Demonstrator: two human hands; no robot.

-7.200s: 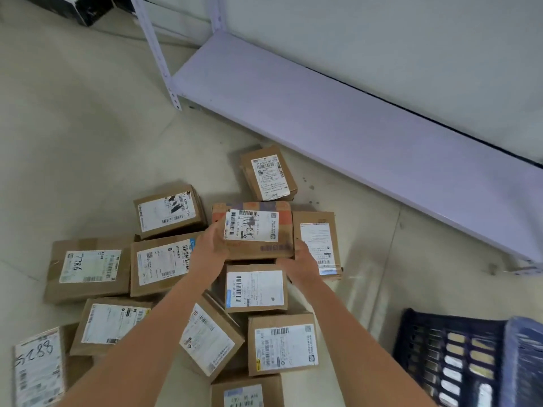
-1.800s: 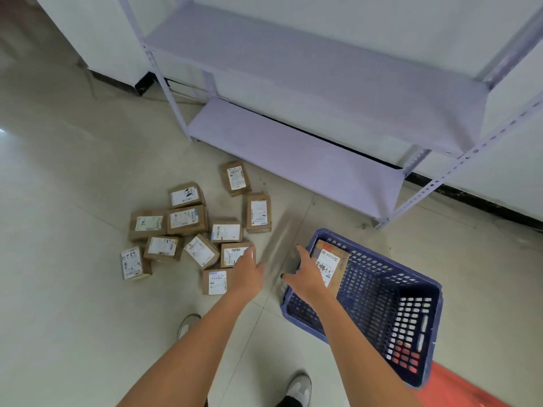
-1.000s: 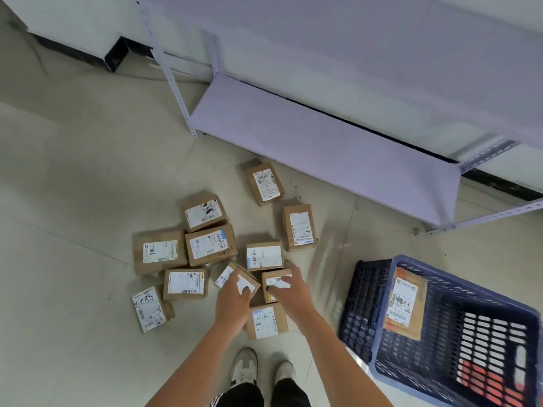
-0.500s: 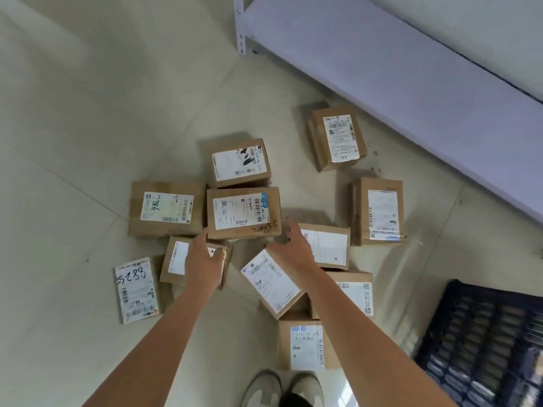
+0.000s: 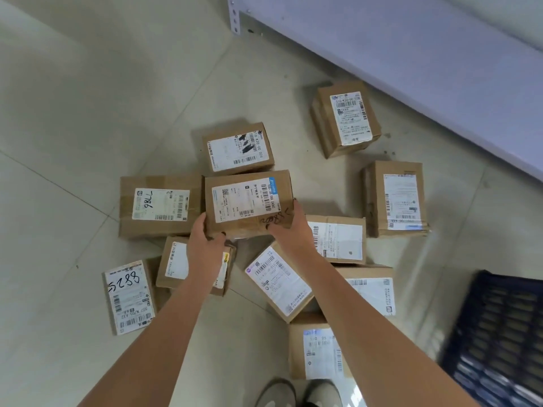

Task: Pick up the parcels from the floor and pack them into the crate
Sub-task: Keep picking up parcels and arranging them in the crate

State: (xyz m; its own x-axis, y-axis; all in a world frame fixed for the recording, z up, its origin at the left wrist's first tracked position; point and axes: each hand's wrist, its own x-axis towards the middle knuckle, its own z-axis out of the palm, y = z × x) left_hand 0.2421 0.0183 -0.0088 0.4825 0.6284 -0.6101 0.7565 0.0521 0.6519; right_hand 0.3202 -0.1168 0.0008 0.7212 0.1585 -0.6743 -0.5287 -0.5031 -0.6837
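Several brown cardboard parcels with white labels lie scattered on the pale tiled floor. Both my hands are on the middle parcel with the blue-cornered label. My left hand grips its near left corner, and my right hand grips its near right edge. Whether the parcel rests on the floor or is off it I cannot tell. The dark blue plastic crate shows only in part at the lower right, blurred, so its inside is hidden.
A lilac metal shelf runs low along the upper right, its post at the top. Parcels marked 786 and 5288 lie left of my hands. My shoes stand at the bottom edge.
Both hands moved forward from the nearer parcels and took hold of the blue-cornered parcel. The camera came lower and closer to the pile.
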